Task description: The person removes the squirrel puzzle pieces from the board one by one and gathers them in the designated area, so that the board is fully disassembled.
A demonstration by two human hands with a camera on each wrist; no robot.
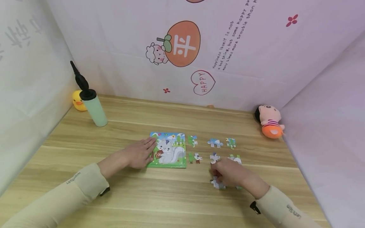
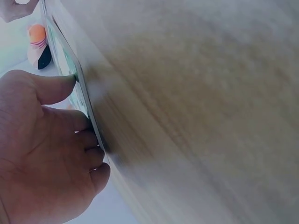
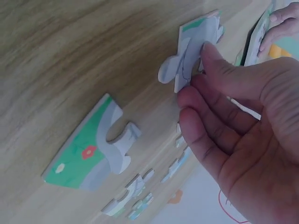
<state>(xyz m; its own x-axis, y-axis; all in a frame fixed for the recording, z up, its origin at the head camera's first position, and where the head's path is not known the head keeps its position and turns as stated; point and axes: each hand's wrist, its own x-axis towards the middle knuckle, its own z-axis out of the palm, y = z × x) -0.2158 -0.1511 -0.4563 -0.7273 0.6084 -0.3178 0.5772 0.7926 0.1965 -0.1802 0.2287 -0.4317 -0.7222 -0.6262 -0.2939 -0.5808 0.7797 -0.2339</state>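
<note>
My left hand [image 1: 139,154] lies over the left side of a squirrel picture puzzle board [image 1: 171,161], fingers extended onto it. In the left wrist view, its thumb and fingertips meet the edge of the board [image 2: 87,100]. To the right, my right hand [image 1: 232,172] pinches a grey and green jigsaw piece [image 3: 198,39] between thumb and fingers, low over the table. A green jigsaw piece with a red flower [image 3: 84,154] lies beside that hand in the right wrist view. Further jigsaw pieces, such as a blue one [image 1: 215,142], are spread in loose rows beyond the hand.
A pale green hand pump [image 1: 96,110] with a black top stands at the back left, a yellow toy duck [image 1: 77,100] behind it. At the back right lies a plush doll [image 1: 270,122]. Printed cloth walls [image 1: 128,72] enclose the wooden table [image 1: 159,202] at the back and sides.
</note>
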